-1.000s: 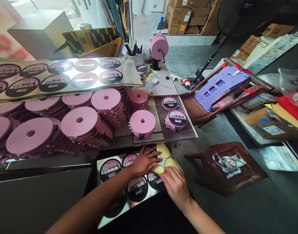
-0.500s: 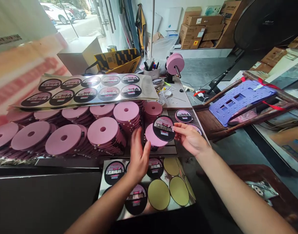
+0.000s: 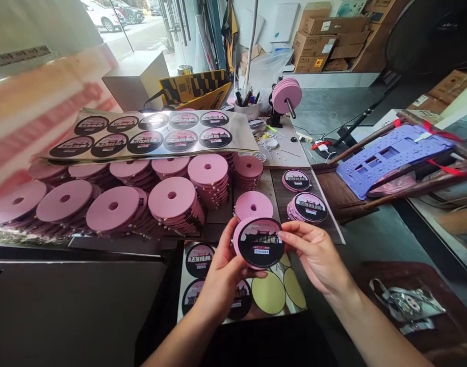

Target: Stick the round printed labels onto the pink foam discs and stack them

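My left hand [image 3: 218, 283] is wrapped around a pink foam spool [image 3: 237, 229], gripping it by its side. A round black-and-pink printed sticker [image 3: 261, 243] lies over the spool's face, leaving a pink rim showing at the left. The fingertips of my right hand [image 3: 321, 257] pinch the sticker's right edge. How far the sticker is pressed down I cannot tell. Below my hands is a silvery sticker sheet [image 3: 298, 305] with several printed stickers and bare yellowish circles. Just behind the held spool, another pink spool [image 3: 256, 202] with a centre hole rests on the table.
Stacks of pink spools [image 3: 172, 196] with small beads along their sides fill the left. More sticker sheets [image 3: 239, 135] lie on top of the rear stacks. Labelled spools [image 3: 310, 206] sit at the right edge. Behind are a pen cup [image 3: 247, 109] and a spindle holding pink discs [image 3: 287, 97].
My left hand, earlier open beside the stacks, now holds a pink spool. My right hand has brought the sticker down and nearer, onto that spool. The camera view has shifted slightly.
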Demonstrator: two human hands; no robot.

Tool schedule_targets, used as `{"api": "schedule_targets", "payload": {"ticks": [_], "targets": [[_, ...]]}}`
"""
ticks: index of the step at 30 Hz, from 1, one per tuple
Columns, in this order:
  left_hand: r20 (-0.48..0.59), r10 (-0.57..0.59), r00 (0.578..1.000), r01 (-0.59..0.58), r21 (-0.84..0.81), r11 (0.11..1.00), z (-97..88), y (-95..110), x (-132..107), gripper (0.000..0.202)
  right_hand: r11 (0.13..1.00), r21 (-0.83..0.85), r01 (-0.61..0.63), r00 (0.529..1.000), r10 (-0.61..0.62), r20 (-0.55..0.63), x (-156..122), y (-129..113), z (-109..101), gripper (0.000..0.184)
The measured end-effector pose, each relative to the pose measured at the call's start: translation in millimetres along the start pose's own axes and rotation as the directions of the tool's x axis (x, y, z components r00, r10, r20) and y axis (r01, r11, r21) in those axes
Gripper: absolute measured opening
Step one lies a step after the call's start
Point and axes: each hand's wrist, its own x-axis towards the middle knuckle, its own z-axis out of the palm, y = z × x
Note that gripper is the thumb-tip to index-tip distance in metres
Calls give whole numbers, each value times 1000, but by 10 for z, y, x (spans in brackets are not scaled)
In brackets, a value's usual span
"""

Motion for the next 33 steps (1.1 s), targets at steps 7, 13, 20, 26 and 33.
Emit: {"api": "schedule_targets", "payload": {"ticks": [7,13,20,26,33], "targets": [[100,-121,988,137,-173,975,-96,-44,-35,69,999,-32,-17,1000,17,-1,-67,62,-82,19],[105,-102,989,121,-196,973,-73,-108,-48,75,999,-27,31,997,-33,-70,-158,125,-76,18],[85,-106,991,120,-188,975,-66,-131,-60,70,999,-3,45,994,-45,-101,-183,179,-87,18],[84,-97,992,111,-181,977,-60,-136,-53,68,998,-16,54,992,-55,-118,-200,209,-95,19],[102,-80,992,98,-180,979,-70,-153,-47,66,998,-21,55,991,-57,-121,-194,215,-79,18]]}}
